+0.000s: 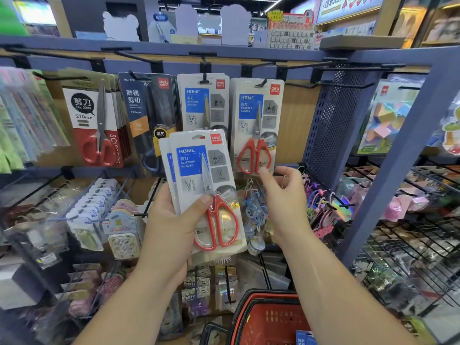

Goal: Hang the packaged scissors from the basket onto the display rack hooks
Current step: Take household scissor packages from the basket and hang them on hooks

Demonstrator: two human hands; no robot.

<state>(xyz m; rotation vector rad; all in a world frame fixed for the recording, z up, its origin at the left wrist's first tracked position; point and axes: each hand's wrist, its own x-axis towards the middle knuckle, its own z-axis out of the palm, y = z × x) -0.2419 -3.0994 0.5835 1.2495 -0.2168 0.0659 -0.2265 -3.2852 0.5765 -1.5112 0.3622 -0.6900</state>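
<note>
1. Here, the left hand [171, 220] is gripping the packaged scissors [199, 170], long axis standing upright, hang slot [199, 137] at twelve o'clock.
2. The right hand [281, 192] is hovering at their three o'clock, fingers loose, holding nothing.
3. The likely hook [261, 83] is waiting at one o'clock, nearer the right hand.

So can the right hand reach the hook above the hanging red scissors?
Probably yes. The right hand is empty and just below the hanging pack, with nothing between it and the hook. The left hand holds the packaged scissors off to the side.
</note>
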